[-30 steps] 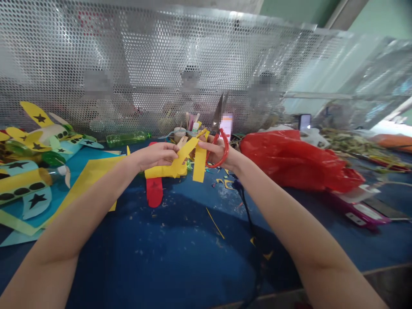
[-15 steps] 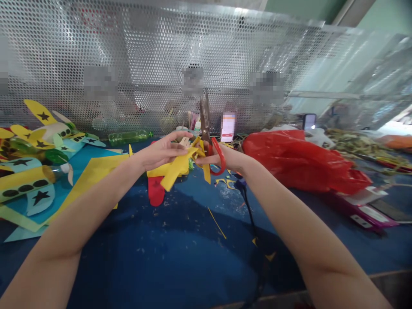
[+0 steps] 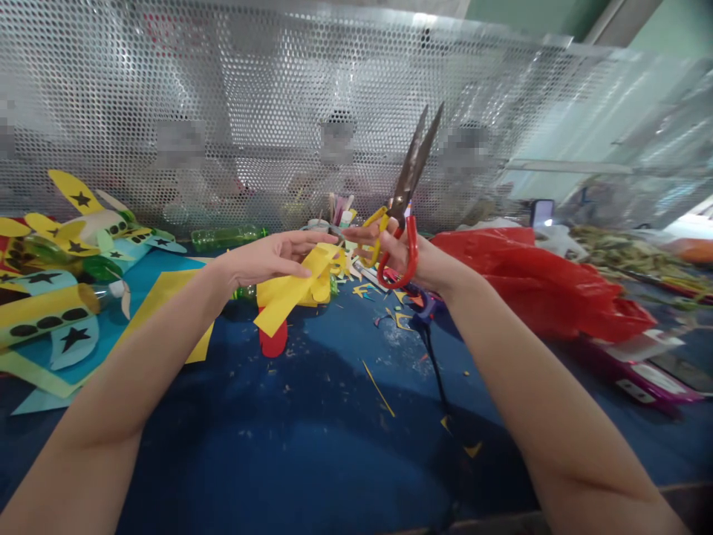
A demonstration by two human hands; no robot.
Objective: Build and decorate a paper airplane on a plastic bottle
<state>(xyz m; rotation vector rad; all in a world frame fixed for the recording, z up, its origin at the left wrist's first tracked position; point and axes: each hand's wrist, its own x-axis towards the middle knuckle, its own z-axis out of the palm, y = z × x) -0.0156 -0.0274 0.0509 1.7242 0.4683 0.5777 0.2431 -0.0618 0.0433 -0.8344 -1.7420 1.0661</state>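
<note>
My left hand (image 3: 267, 261) is closed, pinching a yellow sheet piece (image 3: 278, 297) between thumb and fingers. The piece has a wide strip hanging toward the lower left and a folded part near the fingertips. My right hand (image 3: 420, 260) grips scissors (image 3: 406, 186) by their red handle. Their blades point up and slightly right, a little apart, away from the yellow piece. A narrow yellow loop (image 3: 370, 245) shows at the right fingers; I cannot tell whether it is an offcut. Beneath the yellow piece, a red rounded shape (image 3: 272, 340) lies on the blue table (image 3: 312, 446).
Bottle planes (image 3: 50, 319) with paper wings stand at the left, beside yellow sheets (image 3: 167, 297). A green bottle (image 3: 228, 238) lies behind my left hand. Scraps (image 3: 401, 319) litter the middle. On the right are a red plastic bag (image 3: 523, 275) and a purple box (image 3: 640, 386).
My right hand has moved right, away from the yellow piece, and the scissors have tilted right with their blades showing more. The left hand has shifted slightly left with the yellow piece.
</note>
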